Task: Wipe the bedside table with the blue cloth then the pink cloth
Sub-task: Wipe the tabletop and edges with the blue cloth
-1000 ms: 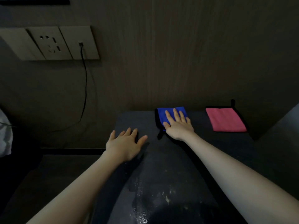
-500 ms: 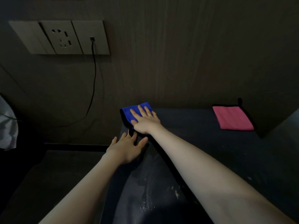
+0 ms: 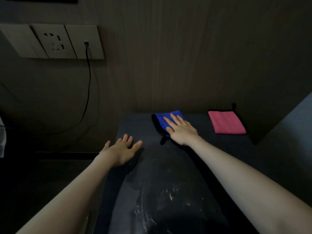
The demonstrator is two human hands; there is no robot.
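A blue cloth with a black edge lies flat near the back of the dark bedside table. My right hand presses on it, palm down with the fingers spread over the fabric. A folded pink cloth with a black trim and loop lies at the table's back right, untouched. My left hand rests flat and spread on the table's left edge, holding nothing.
A dark wood-panelled wall stands right behind the table. A wall socket plate at upper left has a black cable hanging down. Wet streaks shine on the near table top. A grey surface rises at right.
My right hand has slid the blue cloth along the back of the table: leftward to the back left corner, then rightward again. The left hand has stayed on the table's edge.
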